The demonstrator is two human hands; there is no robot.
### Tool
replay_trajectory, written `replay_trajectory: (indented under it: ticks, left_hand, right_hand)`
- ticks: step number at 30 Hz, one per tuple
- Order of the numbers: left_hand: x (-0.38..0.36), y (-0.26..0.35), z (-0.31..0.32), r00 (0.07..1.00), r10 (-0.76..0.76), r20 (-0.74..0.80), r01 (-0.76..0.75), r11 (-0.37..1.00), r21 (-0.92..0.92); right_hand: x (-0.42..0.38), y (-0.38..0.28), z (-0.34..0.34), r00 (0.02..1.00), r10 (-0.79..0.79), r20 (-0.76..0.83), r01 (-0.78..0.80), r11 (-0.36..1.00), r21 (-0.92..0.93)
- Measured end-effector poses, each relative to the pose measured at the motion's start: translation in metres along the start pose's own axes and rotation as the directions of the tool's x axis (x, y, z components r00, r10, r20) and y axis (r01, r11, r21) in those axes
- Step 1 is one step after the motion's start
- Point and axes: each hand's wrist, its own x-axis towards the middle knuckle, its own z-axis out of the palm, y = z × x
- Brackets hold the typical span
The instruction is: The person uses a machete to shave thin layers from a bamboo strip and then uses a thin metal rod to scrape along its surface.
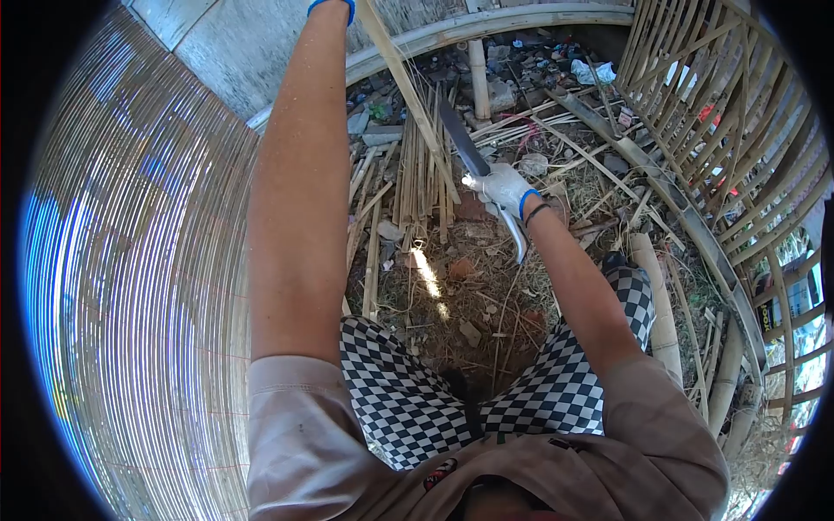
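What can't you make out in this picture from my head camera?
Left hand: head view, cut off by the top edge; only its blue cuff shows.
Long bamboo strip: head view, upper end cut off by the top edge.
Knife: head view, gripped part hidden by the right hand.
Lettering at right: head view, too small.

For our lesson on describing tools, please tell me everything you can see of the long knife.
The long knife has a dark grey, metal-looking blade, narrow and fairly straight. The person's right hand, in a white glove, grips it, hiding its middle. Below the glove a pale, curved end shows. The blade slants up and left in the picture, beside a pale bamboo strip; whether they touch is unclear.
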Motion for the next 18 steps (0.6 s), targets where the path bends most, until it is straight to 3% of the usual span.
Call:
replay_trajectory:
  ticks: [3,5,6,8,9,14,15,18]
  left_hand:
    - [0.005,-0.007,-0.004,0.998,0.063,0.013,-0.061,0.992,-0.111]
    - [0.005,-0.01,-0.005,0.998,-0.013,0.059,0.024,0.982,-0.189]
    - [0.003,-0.004,-0.002,0.995,-0.043,0.086,0.062,0.971,-0.231]
    - [-0.008,0.004,0.0,0.994,-0.031,0.108,0.036,0.999,-0.041]
    - [-0.018,0.013,0.002,0.992,-0.027,0.122,0.02,0.998,0.055]
    - [-0.067,0.037,0.041,0.935,0.054,0.35,0.066,0.945,-0.321]
    - [-0.076,0.043,0.047,0.912,0.091,0.4,0.071,0.925,-0.374]
    - [-0.103,0.061,0.067,0.834,0.122,0.538,0.141,0.896,-0.422]
  right_hand:
    - [0.005,-0.014,-0.008,0.992,0.072,-0.107,-0.076,0.997,-0.031]
    - [0.001,-0.028,-0.012,0.986,0.043,-0.162,-0.056,0.996,-0.076]
    - [-0.016,-0.046,-0.016,0.989,-0.018,-0.144,0.018,1.0,-0.001]
    - [-0.009,-0.043,-0.014,0.977,-0.146,-0.152,0.19,0.925,0.33]
    - [-0.021,-0.059,-0.014,0.951,-0.268,-0.153,0.295,0.936,0.193]
    - [-0.058,-0.117,-0.016,0.845,-0.423,-0.326,0.483,0.866,0.131]
    - [-0.047,-0.116,-0.015,0.737,-0.554,-0.387,0.625,0.777,0.078]
    - [-0.047,-0.117,-0.02,0.692,-0.587,-0.42,0.627,0.777,-0.054]
